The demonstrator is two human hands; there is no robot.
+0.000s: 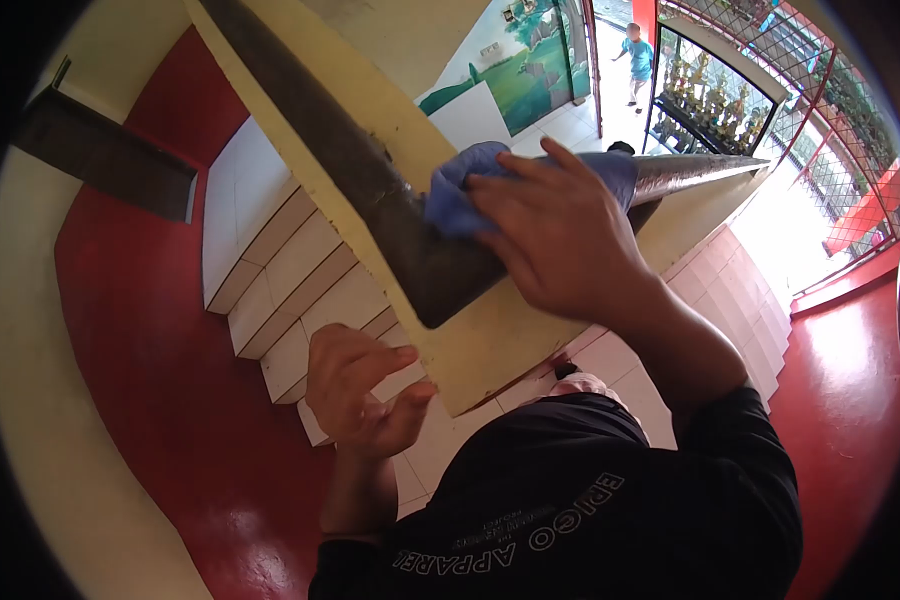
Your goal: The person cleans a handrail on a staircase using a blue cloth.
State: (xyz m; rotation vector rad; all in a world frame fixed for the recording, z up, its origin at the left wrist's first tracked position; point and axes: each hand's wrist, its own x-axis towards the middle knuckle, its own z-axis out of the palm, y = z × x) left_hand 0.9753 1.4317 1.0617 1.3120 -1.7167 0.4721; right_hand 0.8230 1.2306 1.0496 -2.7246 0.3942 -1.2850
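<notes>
A blue cloth lies bunched on the dark top strip of a cream-coloured stair wall, near the corner where the strip turns. My right hand presses on the cloth, which shows beyond its fingers on both sides. The dark strip looks glossy right of the cloth. My left hand is held up beside the wall's near corner, with thumb and fingers apart and nothing between them.
Tiled stairs run down on the left, beside a red wall with a dark ledge. More pinkish steps are at the right. A glass case of trophies and a person in blue are farther back.
</notes>
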